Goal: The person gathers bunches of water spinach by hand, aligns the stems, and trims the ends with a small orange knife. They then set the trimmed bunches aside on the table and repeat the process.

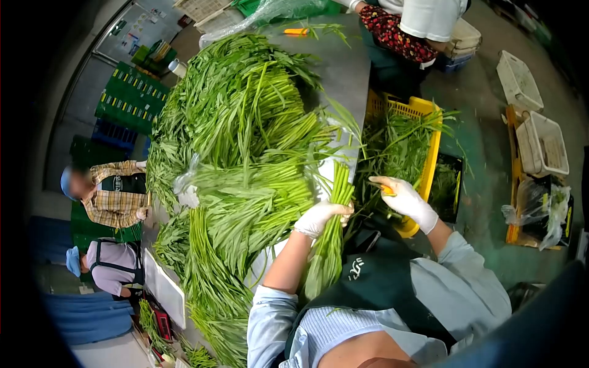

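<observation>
A bunch of long green stems [329,248] is gripped in my left hand [323,219], which wears a white glove. The cut-looking stem ends point away from me and the leaves hang toward my apron. My right hand [406,201], also gloved, is closed around a small orange-handled tool [387,189], to the right of the stem ends; its blade cannot be made out. Beside my left hand, a large heap of leafy greens [245,122] covers much of the metal table [350,55].
A yellow crate [431,156] of loose leaves stands right of the table. Another orange tool [296,31] lies at the table's far end. One person [417,30] works there; two people [116,196] are at the left. White crates [543,144] stand at far right.
</observation>
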Tool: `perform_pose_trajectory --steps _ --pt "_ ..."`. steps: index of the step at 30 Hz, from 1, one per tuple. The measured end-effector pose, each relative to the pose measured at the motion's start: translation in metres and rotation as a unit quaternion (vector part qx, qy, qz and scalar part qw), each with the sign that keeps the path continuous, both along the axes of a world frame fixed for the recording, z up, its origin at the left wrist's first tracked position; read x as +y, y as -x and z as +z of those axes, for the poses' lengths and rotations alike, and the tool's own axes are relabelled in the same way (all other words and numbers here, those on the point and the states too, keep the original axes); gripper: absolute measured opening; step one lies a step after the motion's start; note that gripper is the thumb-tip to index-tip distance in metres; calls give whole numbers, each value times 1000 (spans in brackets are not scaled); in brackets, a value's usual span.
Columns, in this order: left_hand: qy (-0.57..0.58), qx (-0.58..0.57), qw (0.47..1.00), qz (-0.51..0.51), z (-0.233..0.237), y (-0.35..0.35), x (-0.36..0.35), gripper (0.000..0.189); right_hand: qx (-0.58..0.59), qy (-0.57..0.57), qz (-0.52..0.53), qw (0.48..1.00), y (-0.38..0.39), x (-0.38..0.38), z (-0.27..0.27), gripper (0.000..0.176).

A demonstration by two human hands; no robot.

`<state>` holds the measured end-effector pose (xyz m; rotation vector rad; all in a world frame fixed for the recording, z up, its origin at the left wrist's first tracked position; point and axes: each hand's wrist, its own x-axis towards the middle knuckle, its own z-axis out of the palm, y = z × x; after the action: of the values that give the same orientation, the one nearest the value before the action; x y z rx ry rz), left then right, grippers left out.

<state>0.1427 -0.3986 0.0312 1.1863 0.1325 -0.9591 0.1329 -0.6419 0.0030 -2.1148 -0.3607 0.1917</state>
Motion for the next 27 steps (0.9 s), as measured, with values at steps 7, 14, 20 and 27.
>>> perform_pose_trajectory --steps 7,14,20,27 --pt "-52 -43 996 -56 2 0 -10 37 -32 153 55 986 -4 25 56 38" --pt "-87 -68 992 -60 10 6 -18 30 -26 137 28 990 -10 19 16 37" --pt "-150 -119 980 -52 13 4 -10 26 141 152 -40 977 5 -17 -45 39" --pt "-402 -259 869 -132 -19 3 -15 41 -3 96 -18 995 11 17 52 39"
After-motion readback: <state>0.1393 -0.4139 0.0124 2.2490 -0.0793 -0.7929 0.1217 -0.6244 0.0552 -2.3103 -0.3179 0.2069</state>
